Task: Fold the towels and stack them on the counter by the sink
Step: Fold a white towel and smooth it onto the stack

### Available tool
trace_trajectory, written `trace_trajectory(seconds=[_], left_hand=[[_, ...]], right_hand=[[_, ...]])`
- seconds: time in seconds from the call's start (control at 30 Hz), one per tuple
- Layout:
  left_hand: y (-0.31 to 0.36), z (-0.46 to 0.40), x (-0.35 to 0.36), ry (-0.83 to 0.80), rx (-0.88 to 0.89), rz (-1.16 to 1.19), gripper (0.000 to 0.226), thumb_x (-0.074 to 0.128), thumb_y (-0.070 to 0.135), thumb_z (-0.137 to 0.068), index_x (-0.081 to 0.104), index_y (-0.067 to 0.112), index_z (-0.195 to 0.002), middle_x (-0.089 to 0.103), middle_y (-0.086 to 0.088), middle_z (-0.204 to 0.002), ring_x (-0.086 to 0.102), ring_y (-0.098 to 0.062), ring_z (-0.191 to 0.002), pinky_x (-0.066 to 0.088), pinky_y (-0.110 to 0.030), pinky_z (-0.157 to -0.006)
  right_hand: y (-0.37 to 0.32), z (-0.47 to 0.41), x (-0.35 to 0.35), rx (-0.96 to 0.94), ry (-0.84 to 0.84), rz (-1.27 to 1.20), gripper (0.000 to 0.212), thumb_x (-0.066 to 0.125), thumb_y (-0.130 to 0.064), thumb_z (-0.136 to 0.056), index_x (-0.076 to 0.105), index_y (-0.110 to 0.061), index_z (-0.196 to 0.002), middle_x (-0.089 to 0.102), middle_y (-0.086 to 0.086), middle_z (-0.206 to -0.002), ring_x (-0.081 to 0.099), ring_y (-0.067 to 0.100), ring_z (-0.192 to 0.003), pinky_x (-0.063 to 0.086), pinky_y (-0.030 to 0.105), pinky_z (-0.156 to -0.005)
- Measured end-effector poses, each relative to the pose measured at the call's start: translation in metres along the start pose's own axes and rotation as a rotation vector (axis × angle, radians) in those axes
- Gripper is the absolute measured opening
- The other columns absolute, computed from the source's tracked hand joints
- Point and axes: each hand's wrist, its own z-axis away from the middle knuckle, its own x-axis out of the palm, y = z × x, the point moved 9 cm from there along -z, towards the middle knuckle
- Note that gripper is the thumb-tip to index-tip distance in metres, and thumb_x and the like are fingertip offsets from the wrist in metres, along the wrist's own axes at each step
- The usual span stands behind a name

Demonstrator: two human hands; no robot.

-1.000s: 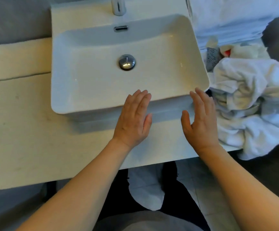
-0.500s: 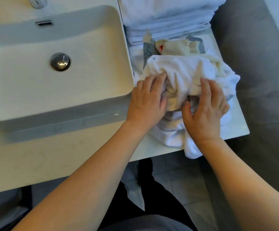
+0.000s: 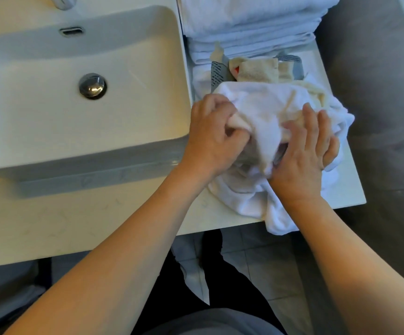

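Left hand has curled its fingers since half a second ago, now gripping the crumpled white towel; right hand also grips it. Towel lies on the surface right of the sink, before the folded stack.

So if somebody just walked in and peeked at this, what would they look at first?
Probably the two hands in the middle: the left hand and the right hand are both grabbing a crumpled white towel from a messy heap on the counter, right of the sink. Next they would notice the big white sink on the left, and the neat stack of folded towels behind the heap.
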Motion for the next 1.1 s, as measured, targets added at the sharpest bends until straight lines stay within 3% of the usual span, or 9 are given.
trace_trajectory(seconds=[0.1,0.17,0.3,0.4,0.5,0.6,0.73,0.87,1.1], left_hand=[[-0.016,0.018,-0.018,0.045,-0.384,0.758,0.019,0.056,0.016,-0.074,0.062,0.024,-0.058,0.058,0.013,-0.058,0.053,-0.005,-0.056,0.046,-0.025,-0.056],[-0.030,0.035,-0.022,0.040,-0.553,0.885,0.023,0.057,0.007,-0.076,0.064,0.023,-0.061,0.060,0.011,-0.051,0.056,-0.004,-0.047,0.048,-0.023,-0.048],[-0.045,0.041,-0.035,-0.065,-0.456,0.481,0.010,0.055,0.024,-0.077,0.050,0.019,-0.070,0.050,0.014,-0.056,0.045,-0.007,-0.052,0.041,-0.025,-0.053],[-0.053,0.055,-0.022,-0.429,-0.383,0.098,0.025,0.068,0.050,-0.070,0.064,0.035,-0.089,0.066,0.023,-0.078,0.061,0.003,-0.072,0.048,-0.020,-0.068],[-0.064,0.075,-0.011,-0.608,-0.510,-0.024,0.017,0.078,0.052,-0.071,0.070,0.038,-0.072,0.070,0.013,-0.072,0.067,-0.009,-0.072,0.048,-0.030,-0.068],[-0.068,0.075,-0.022,-0.531,-0.552,-0.015,0.011,0.077,0.039,-0.068,0.069,0.032,-0.065,0.062,0.009,-0.060,0.060,-0.014,-0.063,0.043,-0.027,-0.059],[-0.070,0.091,-0.039,-0.419,-0.615,0.773,0.038,0.073,0.022,-0.050,0.071,0.011,-0.086,0.070,-0.005,-0.078,0.067,-0.016,-0.074,0.055,-0.027,-0.064],[-0.080,0.112,-0.061,-0.253,-0.655,1.186,0.028,0.064,0.018,-0.049,0.075,0.011,-0.074,0.066,-0.007,-0.072,0.065,-0.014,-0.068,0.053,-0.021,-0.062],[-0.148,0.146,-0.115,0.076,-0.862,0.451,0.005,0.062,0.010,-0.077,0.064,0.015,-0.077,0.058,-0.001,-0.064,0.056,-0.019,-0.061,0.043,-0.025,-0.054]], right_hand=[[-0.002,-0.004,0.004,0.005,-0.036,0.068,0.077,0.061,-0.040,-0.084,0.024,-0.019,-0.148,0.020,0.009,-0.160,0.010,0.030,-0.149,0.000,0.050,-0.117],[-0.011,-0.009,0.007,-0.022,-0.057,0.142,0.074,0.059,-0.035,-0.086,0.024,-0.022,-0.150,0.019,0.006,-0.160,0.010,0.028,-0.149,-0.002,0.050,-0.117],[-0.020,-0.014,0.006,-0.016,-0.016,0.150,0.048,0.050,-0.028,-0.090,0.044,-0.026,-0.137,0.036,0.002,-0.152,0.024,0.028,-0.143,0.004,0.050,-0.117],[-0.023,-0.013,0.004,-0.094,0.060,0.142,0.033,0.060,-0.026,-0.086,0.062,-0.020,-0.118,0.054,0.003,-0.134,0.041,0.028,-0.128,0.018,0.048,-0.115],[-0.039,-0.007,-0.004,-0.284,0.159,0.087,0.022,0.069,-0.012,-0.079,0.068,-0.013,-0.101,0.066,0.005,-0.108,0.055,0.030,-0.105,0.035,0.044,-0.103],[-0.048,0.002,-0.010,-0.326,0.157,0.037,0.023,0.065,-0.004,-0.075,0.067,-0.011,-0.096,0.067,0.006,-0.101,0.057,0.032,-0.096,0.036,0.040,-0.093],[-0.039,0.006,-0.010,-0.227,0.110,0.038,0.034,0.060,-0.011,-0.079,0.065,-0.011,-0.113,0.064,0.008,-0.117,0.057,0.032,-0.105,0.036,0.039,-0.096],[-0.028,0.004,-0.015,-0.066,0.102,0.012,0.036,0.058,-0.018,-0.078,0.066,-0.008,-0.112,0.061,0.012,-0.127,0.055,0.034,-0.115,0.035,0.042,-0.100],[-0.123,0.024,-0.034,-0.280,0.063,-0.117,0.014,0.063,-0.012,-0.073,0.053,-0.009,-0.065,0.057,0.016,-0.059,0.055,0.035,-0.055,0.043,0.037,-0.056]])
